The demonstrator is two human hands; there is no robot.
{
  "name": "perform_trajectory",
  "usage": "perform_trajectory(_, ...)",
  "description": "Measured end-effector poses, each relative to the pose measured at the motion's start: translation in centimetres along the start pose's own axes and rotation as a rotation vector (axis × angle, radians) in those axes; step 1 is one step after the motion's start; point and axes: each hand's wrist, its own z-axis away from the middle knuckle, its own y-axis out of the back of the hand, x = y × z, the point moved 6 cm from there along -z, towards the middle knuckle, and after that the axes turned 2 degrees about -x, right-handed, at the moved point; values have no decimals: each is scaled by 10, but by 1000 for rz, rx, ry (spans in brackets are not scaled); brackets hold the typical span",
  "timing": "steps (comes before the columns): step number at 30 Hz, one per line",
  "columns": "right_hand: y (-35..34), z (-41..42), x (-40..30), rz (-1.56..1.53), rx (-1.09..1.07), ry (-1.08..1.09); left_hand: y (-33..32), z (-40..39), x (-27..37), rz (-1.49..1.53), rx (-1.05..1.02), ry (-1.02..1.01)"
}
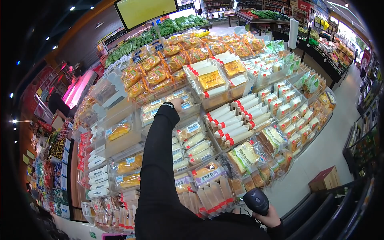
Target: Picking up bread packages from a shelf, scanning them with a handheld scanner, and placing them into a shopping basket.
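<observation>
My left arm, in a black sleeve with a light bracelet at the wrist, stretches over a bakery display. My left hand [178, 104] is at a clear bin of wrapped cakes with blue-and-white labels [186, 104]; its fingertips are partly hidden, so its hold is unclear. Low at the right, my right hand [269, 216] grips a black handheld barcode scanner [256, 201]. Between the hands lie long white-wrapped breads with red ends [237, 132], bagged sliced bread [245, 156] and a purple-labelled pack [207, 175].
Clear plastic dividers split the display. Orange-wrapped breads [177, 61] fill its back, below a yellow sign [146, 13]. A cardboard box [324, 179] stands on the floor at right, near black shelving [327, 210]. A person in dark clothes [55, 103] stands at far left.
</observation>
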Motion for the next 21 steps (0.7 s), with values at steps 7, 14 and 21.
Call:
perform_trajectory(7, 2, 4, 2, 25, 20, 20, 46, 34, -9, 395, 145, 47)
perform_trajectory(14, -1, 7, -9, -47, -91, -70, 104, 106, 7, 1013, 450, -101)
perform_trajectory(21, -11, -7, -15, 97, -247, 82, 88, 219, 52, 1900, 701, -347)
